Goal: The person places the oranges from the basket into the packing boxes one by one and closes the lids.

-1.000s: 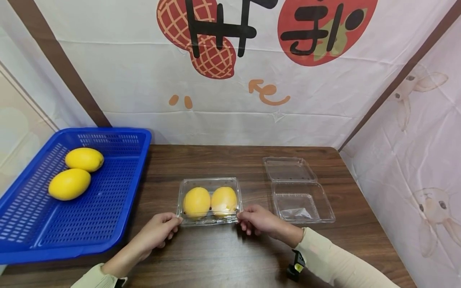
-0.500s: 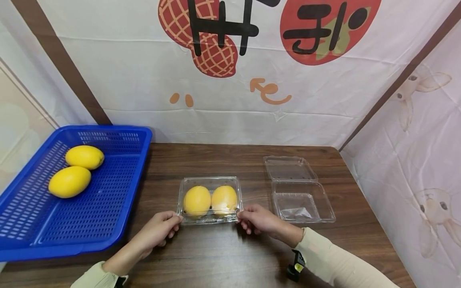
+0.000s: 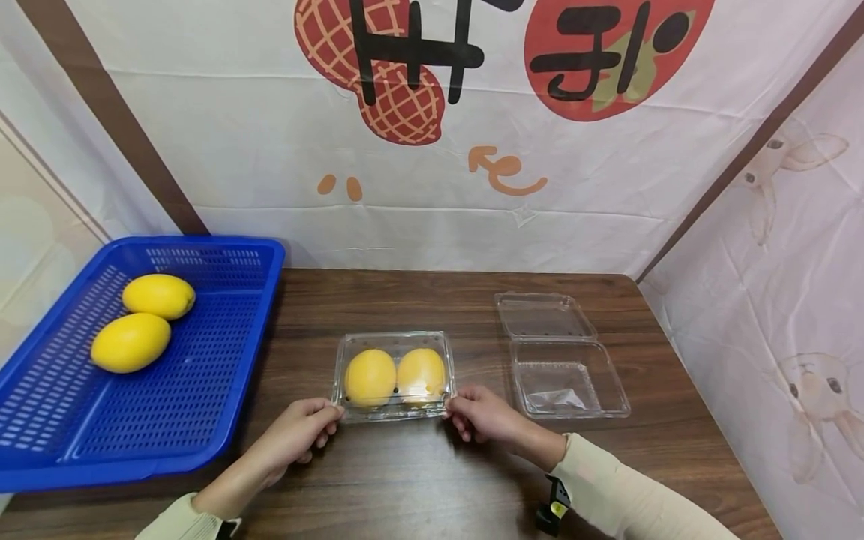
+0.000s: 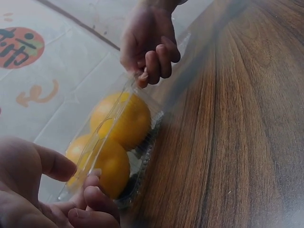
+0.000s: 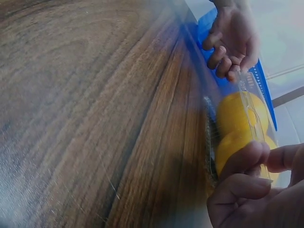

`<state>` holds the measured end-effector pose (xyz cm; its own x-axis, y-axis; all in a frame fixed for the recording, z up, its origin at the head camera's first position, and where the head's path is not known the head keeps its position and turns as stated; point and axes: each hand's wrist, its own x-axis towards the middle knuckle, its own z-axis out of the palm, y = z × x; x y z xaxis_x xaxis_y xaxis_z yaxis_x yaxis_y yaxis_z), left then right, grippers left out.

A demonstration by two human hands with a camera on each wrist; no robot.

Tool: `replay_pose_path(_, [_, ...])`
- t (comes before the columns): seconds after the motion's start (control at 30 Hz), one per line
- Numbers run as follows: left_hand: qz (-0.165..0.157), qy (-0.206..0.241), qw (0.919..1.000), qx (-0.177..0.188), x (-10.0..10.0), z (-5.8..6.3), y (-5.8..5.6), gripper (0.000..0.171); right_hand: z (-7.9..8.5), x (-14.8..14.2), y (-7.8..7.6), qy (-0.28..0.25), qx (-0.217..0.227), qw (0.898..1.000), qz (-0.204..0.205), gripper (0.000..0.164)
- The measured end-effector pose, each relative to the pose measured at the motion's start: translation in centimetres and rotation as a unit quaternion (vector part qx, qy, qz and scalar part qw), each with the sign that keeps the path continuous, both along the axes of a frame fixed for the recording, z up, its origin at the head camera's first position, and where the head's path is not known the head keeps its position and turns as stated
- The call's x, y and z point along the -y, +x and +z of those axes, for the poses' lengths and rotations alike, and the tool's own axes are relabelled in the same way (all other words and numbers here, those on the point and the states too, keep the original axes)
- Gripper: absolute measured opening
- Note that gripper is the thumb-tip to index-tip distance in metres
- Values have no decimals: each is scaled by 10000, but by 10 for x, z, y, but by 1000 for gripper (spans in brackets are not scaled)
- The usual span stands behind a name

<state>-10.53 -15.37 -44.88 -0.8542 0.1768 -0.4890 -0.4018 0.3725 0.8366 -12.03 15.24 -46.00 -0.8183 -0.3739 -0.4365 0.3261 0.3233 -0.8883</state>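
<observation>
A clear plastic clamshell box [image 3: 394, 341], its lid down, sits mid-table with two yellow fruits [image 3: 370, 377] side by side inside; they look like mangoes or lemons, and I cannot tell which. My left hand [image 3: 297, 433] pinches the rim at the box's near left corner between thumb and fingers. At the near right corner, my right hand [image 3: 487, 414] pinches the same rim. Both wrist views show the thumb and curled fingers on the lip, in the left wrist view the left hand [image 4: 57, 190] and in the right wrist view the right hand [image 5: 256, 185].
On the left stands a blue plastic basket [image 3: 202, 397] holding two more yellow fruits [image 3: 131, 343]. To the right an open clear clamshell box [image 3: 567, 375] lies on the wooden table [image 3: 405, 480], a small white packet [image 3: 556, 398] in its base. A printed cloth [image 3: 418, 232] hangs behind.
</observation>
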Motion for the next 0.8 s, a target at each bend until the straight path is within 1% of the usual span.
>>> replay_pose_path(0.3, [-66,89,9999,43,1,1,1,26,2,0,0,-75,231,9997,-18,28])
replay_pose_path(0.4, [-126,137,9998,7,2,1,1,27,1,0,-1,-65,245,9997,-22,28])
replay_pose_path(0.73, [-80,224,9997,33,2,1,0,25,0,-1,-1,-42,257,9997,-4,29])
replay_pose_path(0.8, [-96,232,9997,-10,2,-1,0,25,0,-1,-1,-53,262,9996,-13,28])
